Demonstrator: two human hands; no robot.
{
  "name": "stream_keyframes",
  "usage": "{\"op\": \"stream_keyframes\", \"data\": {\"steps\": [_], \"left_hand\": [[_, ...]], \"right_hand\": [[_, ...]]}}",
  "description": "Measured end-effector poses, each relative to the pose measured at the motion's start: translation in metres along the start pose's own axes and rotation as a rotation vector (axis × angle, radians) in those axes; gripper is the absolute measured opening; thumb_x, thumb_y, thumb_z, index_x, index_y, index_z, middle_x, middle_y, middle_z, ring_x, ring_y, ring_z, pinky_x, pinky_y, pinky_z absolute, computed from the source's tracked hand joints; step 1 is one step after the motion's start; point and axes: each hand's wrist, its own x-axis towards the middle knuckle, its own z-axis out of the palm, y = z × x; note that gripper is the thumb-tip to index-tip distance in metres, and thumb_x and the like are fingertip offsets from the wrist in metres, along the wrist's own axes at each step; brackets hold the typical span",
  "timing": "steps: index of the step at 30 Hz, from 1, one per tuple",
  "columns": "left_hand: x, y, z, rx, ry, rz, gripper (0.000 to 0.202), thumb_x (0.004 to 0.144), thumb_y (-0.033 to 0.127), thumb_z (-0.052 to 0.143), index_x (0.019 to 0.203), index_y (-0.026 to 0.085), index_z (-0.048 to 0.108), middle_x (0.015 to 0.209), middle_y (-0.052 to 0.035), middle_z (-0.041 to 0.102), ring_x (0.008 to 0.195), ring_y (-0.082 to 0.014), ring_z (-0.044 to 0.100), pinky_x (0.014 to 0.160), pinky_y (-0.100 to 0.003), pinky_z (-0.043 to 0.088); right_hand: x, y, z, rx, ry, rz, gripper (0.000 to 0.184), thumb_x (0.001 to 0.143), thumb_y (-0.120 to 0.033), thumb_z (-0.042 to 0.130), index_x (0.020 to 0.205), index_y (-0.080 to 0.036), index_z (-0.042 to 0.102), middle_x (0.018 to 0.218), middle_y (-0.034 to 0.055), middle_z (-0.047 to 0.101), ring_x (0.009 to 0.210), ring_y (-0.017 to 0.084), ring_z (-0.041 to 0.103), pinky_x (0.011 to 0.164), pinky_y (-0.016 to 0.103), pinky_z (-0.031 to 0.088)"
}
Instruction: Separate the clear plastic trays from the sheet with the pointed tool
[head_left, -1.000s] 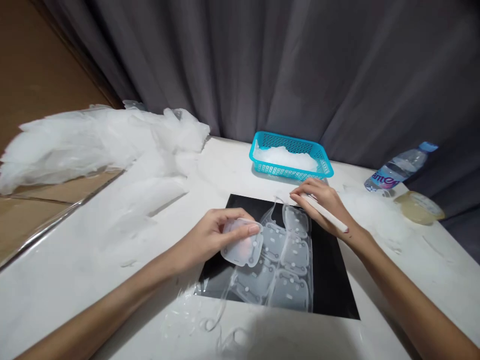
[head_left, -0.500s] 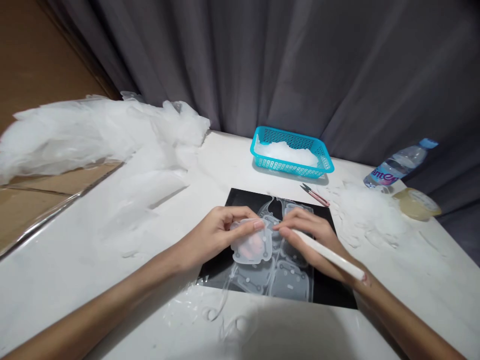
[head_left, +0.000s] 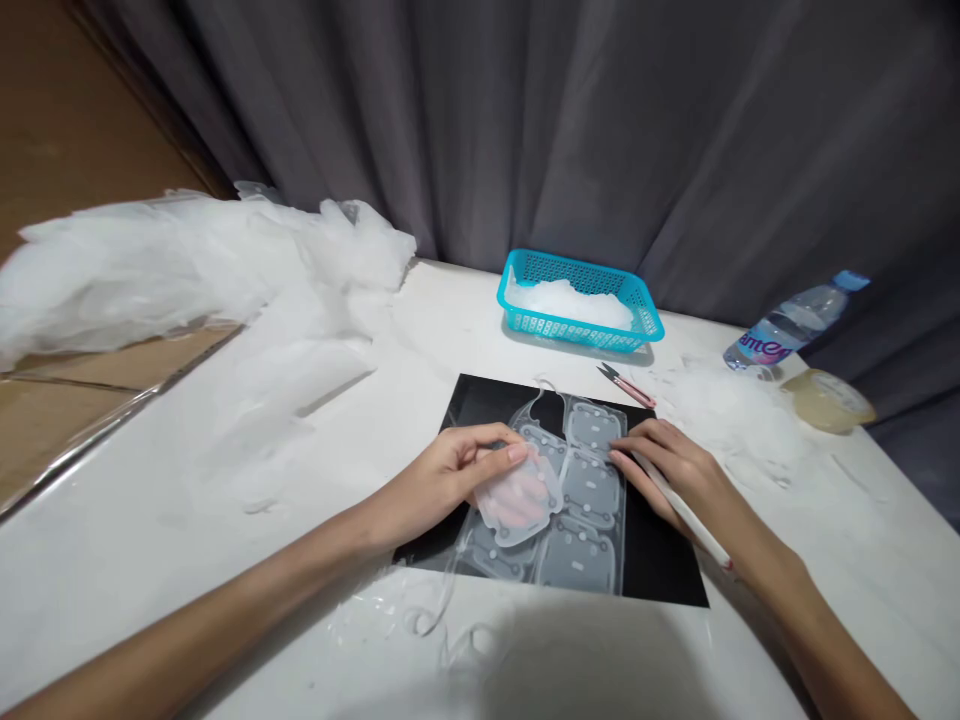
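Across the tabletop's (head_left: 112, 540) left, white sheets (head_left: 187, 265) sprawl; then our left hand (head_left: 457, 470) pinches a translucent plate (head_left: 529, 510) over the black mat (head_left: 664, 555), where other plates (head_left: 579, 560) lie; behind sits a blue basket (head_left: 577, 335), then snips (head_left: 631, 387); our right hand (head_left: 682, 470) clasps a white stick (head_left: 694, 525); far right, a bottle (head_left: 795, 322).

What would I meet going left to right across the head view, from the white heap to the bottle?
White heap → left hand → translucent piece held in it → right hand → plastic bottle.
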Motion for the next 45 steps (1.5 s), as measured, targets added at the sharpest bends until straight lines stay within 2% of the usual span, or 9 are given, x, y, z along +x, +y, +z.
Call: {"op": "stream_keyframes", "data": {"steps": [6, 9, 13, 16, 21, 26, 34, 39, 45], "left_hand": [[0.000, -0.003, 0.002, 0.013, -0.015, -0.043, 0.041, 0.095, 0.055, 0.070, 0.105, 0.015, 0.073, 0.090, -0.0070, 0.080, 0.076, -0.0172, 0.075, 0.065, -0.022, 0.055], [0.001, -0.006, 0.004, -0.019, -0.019, -0.056, 0.041, 0.095, 0.055, 0.069, 0.106, 0.016, 0.073, 0.094, -0.0080, 0.081, 0.082, -0.0202, 0.077, 0.068, -0.024, 0.056], [0.002, -0.012, 0.008, -0.050, 0.030, -0.048, 0.043, 0.095, 0.057, 0.069, 0.113, 0.018, 0.073, 0.096, -0.0088, 0.081, 0.085, -0.0222, 0.077, 0.069, -0.026, 0.057], [0.002, -0.014, 0.010, -0.081, 0.043, -0.051, 0.046, 0.095, 0.056, 0.070, 0.120, 0.018, 0.071, 0.097, -0.0095, 0.080, 0.085, -0.0230, 0.077, 0.070, -0.027, 0.058], [0.003, -0.014, 0.012, -0.208, 0.000, -0.065, 0.041, 0.098, 0.050, 0.069, 0.122, 0.018, 0.070, 0.107, -0.0123, 0.080, 0.099, -0.0267, 0.078, 0.085, -0.034, 0.061], [0.003, -0.013, 0.011, -0.277, -0.060, -0.046, 0.038, 0.101, 0.046, 0.064, 0.131, 0.022, 0.065, 0.121, -0.0122, 0.076, 0.108, -0.0290, 0.076, 0.094, -0.040, 0.060], [0.001, -0.014, 0.009, -0.123, -0.006, -0.048, 0.039, 0.100, 0.050, 0.065, 0.128, 0.024, 0.067, 0.117, -0.0084, 0.075, 0.101, -0.0215, 0.072, 0.084, -0.029, 0.056], [0.000, -0.017, 0.008, -0.125, -0.034, -0.056, 0.038, 0.100, 0.049, 0.066, 0.127, 0.023, 0.065, 0.112, -0.0080, 0.075, 0.101, -0.0230, 0.072, 0.087, -0.032, 0.055], [0.002, -0.016, 0.009, -0.195, -0.044, -0.062, 0.035, 0.100, 0.047, 0.066, 0.125, 0.022, 0.066, 0.118, -0.0099, 0.074, 0.106, -0.0259, 0.073, 0.096, -0.038, 0.055]], "right_hand": [[-0.001, 0.002, 0.003, 0.012, -0.068, 0.016, 0.016, 0.105, -0.033, 0.058, 0.108, -0.020, 0.067, 0.098, 0.0083, 0.067, 0.090, 0.023, 0.068, 0.080, 0.038, 0.060], [-0.008, 0.009, 0.011, 0.070, -0.080, 0.060, 0.019, 0.104, -0.035, 0.059, 0.117, -0.024, 0.068, 0.105, 0.0086, 0.066, 0.096, 0.025, 0.068, 0.084, 0.042, 0.062], [-0.015, 0.021, 0.029, 0.174, 0.008, 0.110, 0.023, 0.101, -0.036, 0.063, 0.122, -0.033, 0.071, 0.109, 0.0084, 0.066, 0.101, 0.028, 0.068, 0.091, 0.046, 0.063], [-0.012, 0.019, 0.034, 0.219, 0.056, 0.148, 0.023, 0.100, -0.037, 0.064, 0.120, -0.030, 0.074, 0.106, 0.0093, 0.067, 0.098, 0.028, 0.069, 0.088, 0.044, 0.064], [-0.001, 0.005, 0.028, 0.259, 0.097, 0.159, 0.023, 0.102, -0.033, 0.062, 0.119, -0.023, 0.075, 0.105, 0.0095, 0.071, 0.097, 0.025, 0.072, 0.087, 0.037, 0.063], [0.001, 0.004, 0.029, 0.274, 0.103, 0.204, 0.022, 0.102, -0.030, 0.063, 0.118, -0.021, 0.075, 0.106, 0.0095, 0.072, 0.096, 0.024, 0.073, 0.088, 0.036, 0.060], [0.003, 0.003, 0.031, 0.254, 0.123, 0.219, 0.022, 0.103, -0.027, 0.059, 0.118, -0.020, 0.074, 0.108, 0.0100, 0.072, 0.098, 0.025, 0.072, 0.088, 0.036, 0.059], [0.003, 0.011, 0.030, 0.182, 0.145, 0.183, 0.022, 0.103, -0.030, 0.061, 0.118, -0.021, 0.074, 0.107, 0.0104, 0.071, 0.099, 0.026, 0.071, 0.088, 0.038, 0.059], [0.002, 0.029, 0.020, 0.085, 0.121, 0.133, 0.024, 0.104, -0.036, 0.059, 0.114, -0.022, 0.076, 0.100, 0.0102, 0.072, 0.095, 0.026, 0.070, 0.090, 0.044, 0.060]]}}
